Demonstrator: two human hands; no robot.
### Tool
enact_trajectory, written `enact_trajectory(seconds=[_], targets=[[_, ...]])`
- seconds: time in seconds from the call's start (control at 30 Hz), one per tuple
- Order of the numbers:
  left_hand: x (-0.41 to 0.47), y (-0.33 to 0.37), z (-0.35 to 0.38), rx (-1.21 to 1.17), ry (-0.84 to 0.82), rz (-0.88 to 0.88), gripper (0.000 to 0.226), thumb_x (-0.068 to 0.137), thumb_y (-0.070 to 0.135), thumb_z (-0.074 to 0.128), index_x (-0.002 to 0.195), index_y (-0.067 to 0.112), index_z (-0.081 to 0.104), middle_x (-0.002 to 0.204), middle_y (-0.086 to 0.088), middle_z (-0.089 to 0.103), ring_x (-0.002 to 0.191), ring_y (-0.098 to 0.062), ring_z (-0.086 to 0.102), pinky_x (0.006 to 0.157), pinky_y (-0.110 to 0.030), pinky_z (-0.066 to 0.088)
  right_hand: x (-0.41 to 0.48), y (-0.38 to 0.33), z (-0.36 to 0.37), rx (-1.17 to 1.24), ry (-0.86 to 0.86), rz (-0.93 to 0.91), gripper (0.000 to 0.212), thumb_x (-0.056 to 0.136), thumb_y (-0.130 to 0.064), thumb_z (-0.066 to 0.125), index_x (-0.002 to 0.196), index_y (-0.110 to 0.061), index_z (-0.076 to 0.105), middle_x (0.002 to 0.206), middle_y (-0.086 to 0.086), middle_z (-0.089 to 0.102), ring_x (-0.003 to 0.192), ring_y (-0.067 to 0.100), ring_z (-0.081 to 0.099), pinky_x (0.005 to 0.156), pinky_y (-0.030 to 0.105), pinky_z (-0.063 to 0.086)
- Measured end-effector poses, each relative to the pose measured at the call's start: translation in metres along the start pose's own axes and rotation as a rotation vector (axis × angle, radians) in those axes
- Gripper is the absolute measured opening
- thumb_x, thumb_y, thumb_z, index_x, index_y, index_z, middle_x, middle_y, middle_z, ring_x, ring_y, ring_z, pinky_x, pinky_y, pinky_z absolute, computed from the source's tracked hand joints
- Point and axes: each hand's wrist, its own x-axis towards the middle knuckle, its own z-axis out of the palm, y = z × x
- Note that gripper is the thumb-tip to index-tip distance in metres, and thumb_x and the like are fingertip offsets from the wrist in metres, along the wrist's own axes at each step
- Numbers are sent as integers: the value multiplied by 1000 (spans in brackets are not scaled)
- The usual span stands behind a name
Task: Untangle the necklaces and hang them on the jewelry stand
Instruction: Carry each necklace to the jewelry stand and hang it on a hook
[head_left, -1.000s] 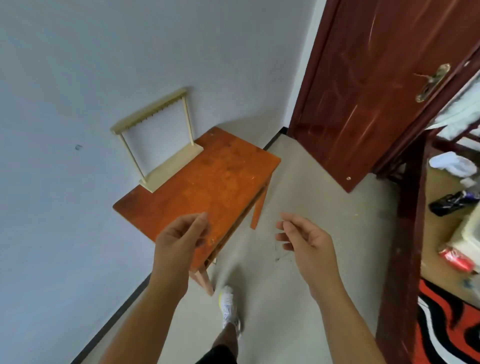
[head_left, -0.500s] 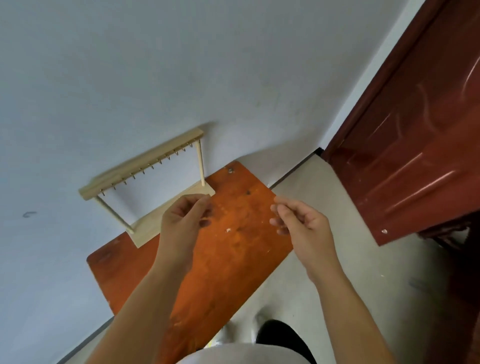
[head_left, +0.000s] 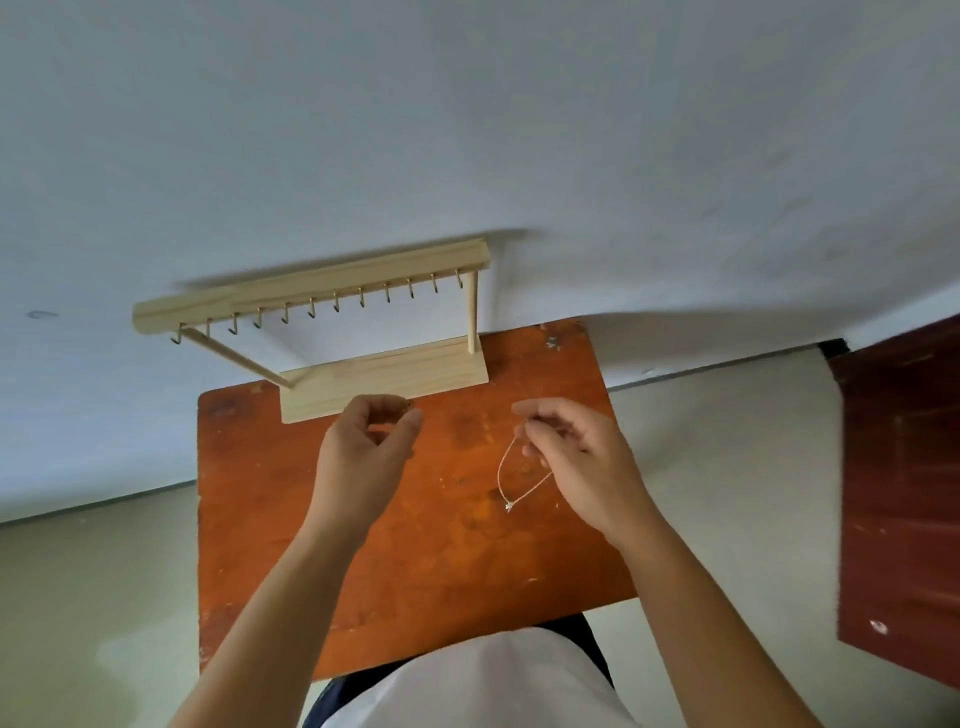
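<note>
Table (head_left: 260, 519) with jewelry stand (head_left: 384, 376) against wall (head_left: 467, 130)

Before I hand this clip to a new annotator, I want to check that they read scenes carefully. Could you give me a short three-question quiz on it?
1. True or false: a necklace already hangs on one of the hooks of the jewelry stand.
2. Where is the necklace with the small pendant? A: lying flat on the table. B: pinched in the right hand, dangling over the table. C: looped round the stand's post.
3. Fill in: the stand's base sits at the table's ___ edge, next to the wall.

Key: 1 false; 2 B; 3 far.
</note>
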Motion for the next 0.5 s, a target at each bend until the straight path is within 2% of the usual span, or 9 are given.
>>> enact_trajectory(seconds=[0.07,0.13,0.17,0.23,0.3,0.4,0.5], targets=[[6,-4,2,172,-13,26,42,90,39,65,127,25,52,111,-6,60,74,-12,60,66,-26,47,16,-8,-4,-31,-97,-30,19,101,-17,54,112,-24,68,95,-9,70,85,3,67,75,19,56],[11,-2,3,170,-73,66,44,92,35,63,134,29,50,110,-16,55,69,-9,53,63,-19,42,27,-20,-6,-49,-166,-59,18,101,-15,53,109,-22,68,91,-8,69,79,4,65,71,17,52],[13,0,4,126,-124,80,42,93,33,62,134,32,50,108,-5,56,73,-8,54,64,-16,44,32,-27,-6,-50,-195,-69,18,101,-14,53,108,-22,67,89,-6,69,76,4,64,69,16,51],[19,5,7,25,-252,94,41,95,31,60,135,35,51,119,8,59,88,-1,57,74,-15,48,39,-41,-8,-44,-239,-83,17,100,-13,52,105,-20,67,86,-2,70,73,7,62,66,17,48],[24,13,12,-67,-387,112,42,95,28,60,135,39,51,118,6,58,93,0,59,79,-19,50,41,-55,-10,-38,-254,-96,16,100,-12,52,103,-20,67,84,-1,70,72,9,61,67,20,46],[29,24,21,-135,-515,187,33,94,31,61,126,36,60,113,5,61,92,-5,62,78,-21,52,40,-71,-17,37,-263,-99,16,99,-8,52,102,-16,65,81,1,69,71,13,59,66,27,46],[31,27,23,-191,-522,204,23,89,37,65,106,23,73,115,0,68,106,-19,62,92,-35,53,39,-79,-24,71,-217,-93,17,98,-8,52,106,-16,65,80,2,69,71,14,59,65,28,46]])
